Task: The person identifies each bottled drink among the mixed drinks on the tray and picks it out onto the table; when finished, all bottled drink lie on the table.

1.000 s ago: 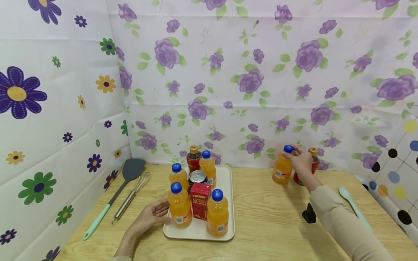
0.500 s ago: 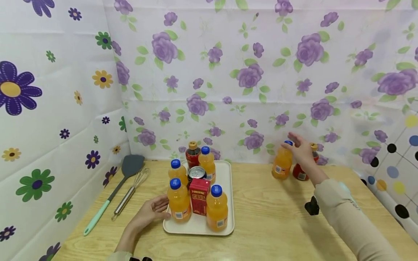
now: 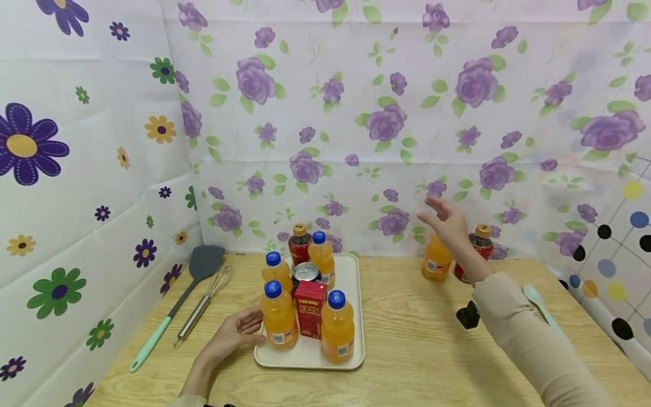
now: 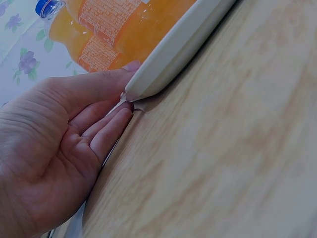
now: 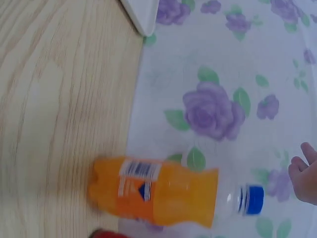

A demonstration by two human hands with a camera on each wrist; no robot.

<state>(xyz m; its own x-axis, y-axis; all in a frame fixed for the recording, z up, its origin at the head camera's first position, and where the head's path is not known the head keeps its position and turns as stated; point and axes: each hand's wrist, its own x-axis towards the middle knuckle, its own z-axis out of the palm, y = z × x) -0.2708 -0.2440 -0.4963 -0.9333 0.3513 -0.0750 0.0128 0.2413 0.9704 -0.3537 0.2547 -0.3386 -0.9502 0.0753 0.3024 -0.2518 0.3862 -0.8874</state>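
Note:
My left hand (image 3: 231, 334) is at the left edge of a cream tray (image 3: 309, 364), and in the left wrist view its thumb (image 4: 116, 74) lies over the rim with the fingers underneath, pinching it. On the tray stand several orange drink bottles (image 3: 338, 333) with blue caps, a red carton (image 3: 309, 316), a silver-topped can (image 3: 307, 272) and a dark bottle with a gold cap (image 3: 300, 243). Touching nothing, my right hand (image 3: 450, 226) hovers with spread fingers above another orange drink bottle (image 3: 435, 263), whose cap it hides in the head view. That bottle stands upright.
A dark bottle with a red label (image 3: 480, 246) stands behind my right wrist. Left of the tray lie a spatula (image 3: 183, 299) and a whisk (image 3: 205, 302). A pale green spoon (image 3: 541, 305) lies at the right, partly behind the sleeve. Flowered cloth (image 3: 325, 113) backs the table.
My right hand has let go of the orange bottle's cap and risen up and slightly left. The bottle stays standing. The left hand keeps its place at the tray.

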